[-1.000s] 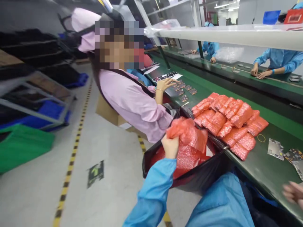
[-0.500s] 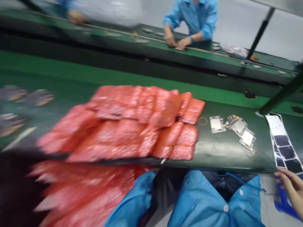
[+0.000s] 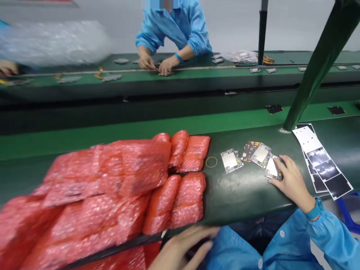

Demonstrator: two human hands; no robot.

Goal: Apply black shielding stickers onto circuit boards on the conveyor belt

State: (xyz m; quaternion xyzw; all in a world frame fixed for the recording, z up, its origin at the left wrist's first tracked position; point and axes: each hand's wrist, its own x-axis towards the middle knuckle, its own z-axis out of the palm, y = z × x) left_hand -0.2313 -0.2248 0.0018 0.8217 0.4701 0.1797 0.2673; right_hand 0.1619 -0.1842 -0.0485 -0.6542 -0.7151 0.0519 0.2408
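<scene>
My right hand (image 3: 292,183) has its thumb and fingers around the edges of a circuit board (image 3: 271,168) with a white square on it. That board overlaps a second circuit board (image 3: 261,155), which lies partly on a darker board with orange patches (image 3: 249,150). Another circuit board (image 3: 231,160) lies apart on the left, beside a yellow rubber band (image 3: 211,162). My left hand (image 3: 180,251), slightly blurred, is at the front edge of the bench below the red bubble-wrap packets, with fingers stretched out and nothing visible in them.
Red bubble-wrap packets (image 3: 112,172) are piled across the left of the green bench. White-and-black sticker sheets (image 3: 323,161) lie at the right, near a slanted green post (image 3: 312,71). Dark boards (image 3: 275,108) rest on the bright green strip. A co-worker's hands (image 3: 157,65) handle something across the line.
My right hand has moved left from the sticker sheets to the circuit boards. My left hand has come into view at the bench edge. The head view has shifted.
</scene>
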